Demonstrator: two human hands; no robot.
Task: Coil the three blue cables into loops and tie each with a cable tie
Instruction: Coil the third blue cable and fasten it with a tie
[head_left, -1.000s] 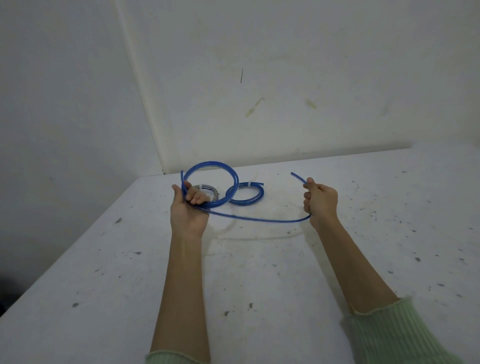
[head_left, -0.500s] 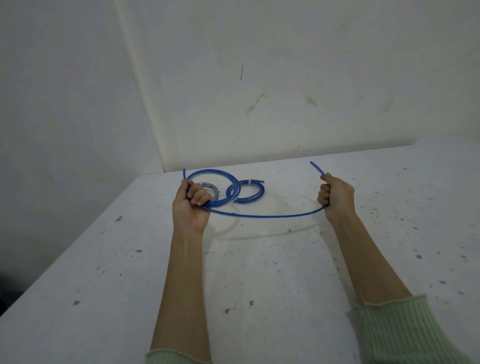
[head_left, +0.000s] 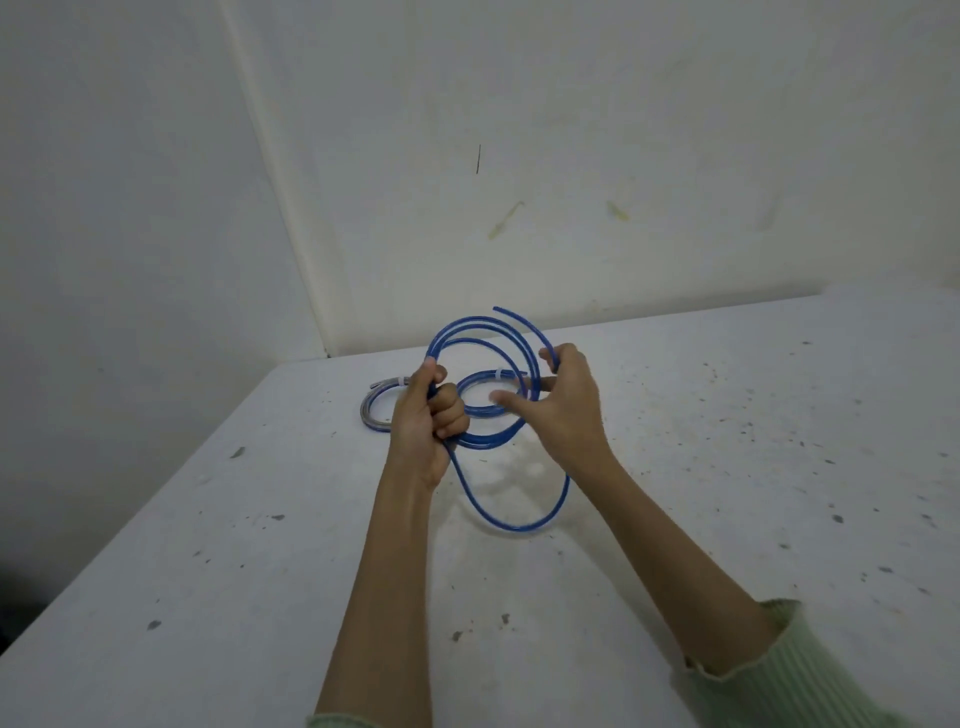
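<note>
A blue cable (head_left: 511, 524) is held above the table, wound into a couple of loops with a slack bend hanging toward me. My left hand (head_left: 427, 423) grips the gathered loops in a fist at their left side. My right hand (head_left: 563, 402) pinches the cable near its free end at the upper right, other fingers spread. Behind my hands a smaller coiled blue cable (head_left: 480, 410) with a white cable tie (head_left: 497, 374) lies on the table. A grey-looking coil (head_left: 371, 413) with a white tie lies to its left, half hidden by my left hand.
The white speckled table (head_left: 727, 467) runs back to a wall corner. Its left edge (head_left: 156, 530) slants from the corner toward me. Pale green sleeves (head_left: 779, 670) cover my forearms near the frame's bottom.
My right hand has swung the free end left and up toward my left hand, turning the long straight run into another loop. The coil in my left hand has lifted.
</note>
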